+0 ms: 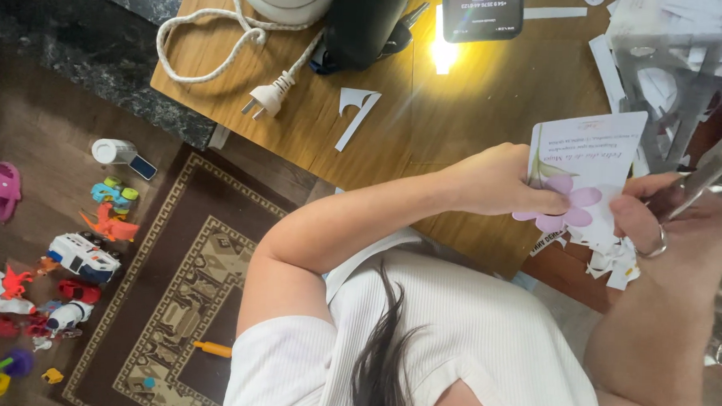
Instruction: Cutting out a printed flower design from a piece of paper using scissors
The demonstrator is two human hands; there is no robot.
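- Wooden table [479, 94]: smooth, honey-coloured top with a bright glare patch; we take it as our landmark.
- Patterned rug [179, 276]: brown woven rectangle with a key border, on the floor below the table's near-left corner.
- Plastic toys [83, 256]: small, bright vehicles and figures, scattered on the floor left of the rug, well away from the table.
- White cord [214, 38]: braided, looped on the table's left end, ending in a moulded plug.
- Paper card [586, 168]: flat white sheet printed with a pale purple flower, held above the table's near edge.
- Left hand [500, 181]: we see it closed on the card, thumb pressing the flower.
- Right hand [676, 229]: ringed, gripping metal scissors [703, 181] beside the card's right edge.
- Paper scraps [610, 258]: jagged white offcuts just under the card.
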